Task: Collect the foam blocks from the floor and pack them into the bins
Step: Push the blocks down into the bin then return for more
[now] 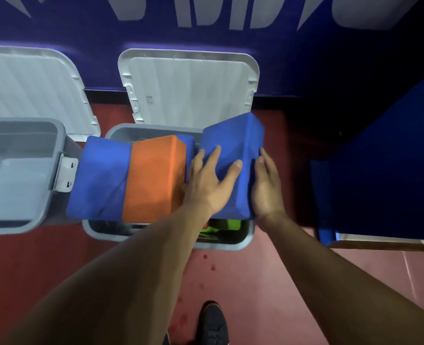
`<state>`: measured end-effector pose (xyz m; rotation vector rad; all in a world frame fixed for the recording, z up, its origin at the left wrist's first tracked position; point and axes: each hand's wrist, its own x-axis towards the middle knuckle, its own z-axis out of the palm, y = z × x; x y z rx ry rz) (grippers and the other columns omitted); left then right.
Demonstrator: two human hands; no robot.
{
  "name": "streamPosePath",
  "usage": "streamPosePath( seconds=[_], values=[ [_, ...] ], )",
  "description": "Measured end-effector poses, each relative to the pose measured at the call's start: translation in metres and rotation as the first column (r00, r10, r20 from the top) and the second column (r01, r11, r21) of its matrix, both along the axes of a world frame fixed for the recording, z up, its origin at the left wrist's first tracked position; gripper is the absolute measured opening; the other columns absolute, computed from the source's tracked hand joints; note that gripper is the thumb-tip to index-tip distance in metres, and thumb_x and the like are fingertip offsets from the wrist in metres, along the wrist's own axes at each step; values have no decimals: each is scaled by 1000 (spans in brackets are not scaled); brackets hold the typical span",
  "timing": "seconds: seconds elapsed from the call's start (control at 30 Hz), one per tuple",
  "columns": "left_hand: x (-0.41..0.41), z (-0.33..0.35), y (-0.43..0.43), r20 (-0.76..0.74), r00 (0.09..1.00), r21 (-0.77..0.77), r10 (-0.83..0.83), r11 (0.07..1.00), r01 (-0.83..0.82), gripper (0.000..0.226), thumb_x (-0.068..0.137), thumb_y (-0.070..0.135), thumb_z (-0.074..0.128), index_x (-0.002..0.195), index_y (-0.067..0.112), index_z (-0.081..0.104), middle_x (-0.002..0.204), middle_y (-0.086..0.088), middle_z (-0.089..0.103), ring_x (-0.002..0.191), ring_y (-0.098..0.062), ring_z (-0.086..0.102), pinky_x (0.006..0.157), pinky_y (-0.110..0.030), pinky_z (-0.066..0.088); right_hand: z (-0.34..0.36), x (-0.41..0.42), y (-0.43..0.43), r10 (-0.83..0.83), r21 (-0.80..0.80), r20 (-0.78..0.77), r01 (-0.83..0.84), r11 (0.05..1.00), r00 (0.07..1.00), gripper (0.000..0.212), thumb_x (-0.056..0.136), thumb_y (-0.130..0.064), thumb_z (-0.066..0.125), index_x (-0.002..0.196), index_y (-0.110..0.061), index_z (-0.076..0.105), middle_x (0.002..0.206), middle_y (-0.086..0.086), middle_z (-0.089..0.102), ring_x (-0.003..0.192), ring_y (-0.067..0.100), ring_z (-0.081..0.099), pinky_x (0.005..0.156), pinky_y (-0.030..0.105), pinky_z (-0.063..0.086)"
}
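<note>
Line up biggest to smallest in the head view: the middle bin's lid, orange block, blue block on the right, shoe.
1. middle bin's lid
2. orange block and blue block on the right: they look about alike, and the blue one is partly covered, so no ranking
3. shoe, smallest by far

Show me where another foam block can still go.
The left bin shows a bare grey bottom between its walls. The middle bin is crowded: left blue block, orange block and the right blue block, pressed by left hand and right hand, cover its mouth. Red floor before them is bare.
</note>
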<state>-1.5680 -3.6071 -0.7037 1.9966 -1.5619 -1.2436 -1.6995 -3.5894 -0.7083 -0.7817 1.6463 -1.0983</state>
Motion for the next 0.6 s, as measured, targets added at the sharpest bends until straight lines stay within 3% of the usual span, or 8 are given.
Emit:
streamPosePath(
  seconds=[0.07,0.2,0.27,0.37,0.5,0.6],
  values=[
    [0,-4,3,-83,996,48,-13,999,17,91,76,89,32,156,47,21,168,10,16,155,-9,10,126,-44,13,-2,-1,2,41,5,-56,-41,999,998,46,106,-41,43,152,-32,44,155,-15,41,141,-1,37,124,35,26],
    [3,-16,3,-214,975,68,55,997,-41,67,96,71,29,157,46,20,164,16,25,153,-10,18,126,-37,12,-11,12,1,95,3,-105,-96,995,990,45,107,-38,43,152,-34,44,148,-20,43,140,-3,37,123,31,27],
    [9,-22,2,-148,984,11,95,996,-94,59,103,60,27,158,41,22,165,12,27,152,-12,22,126,-40,15,-15,21,3,146,15,-97,-145,989,985,43,109,-33,40,153,-31,43,155,-18,42,142,-3,35,120,21,26],
    [27,-29,6,3,997,-62,76,995,-75,53,107,46,28,159,31,27,164,7,28,151,-11,22,125,-34,16,-22,33,10,187,69,-113,-180,981,976,43,110,-34,39,152,-31,45,154,-18,43,138,-6,37,100,-3,23],
    [51,-31,12,85,995,-152,45,988,-31,50,107,38,36,156,27,34,160,7,33,147,-12,29,122,-33,23,-30,41,14,208,105,-141,-195,975,968,42,109,-37,40,149,-30,49,152,-17,46,135,-7,38,99,2,24],
    [68,-29,13,271,963,-189,-11,980,64,52,106,41,33,156,27,35,161,5,33,147,-16,30,121,-37,21,-31,47,12,246,123,-162,-227,966,956,42,108,-39,42,148,-30,51,153,-15,48,141,1,40,112,17,28]
  ],
)
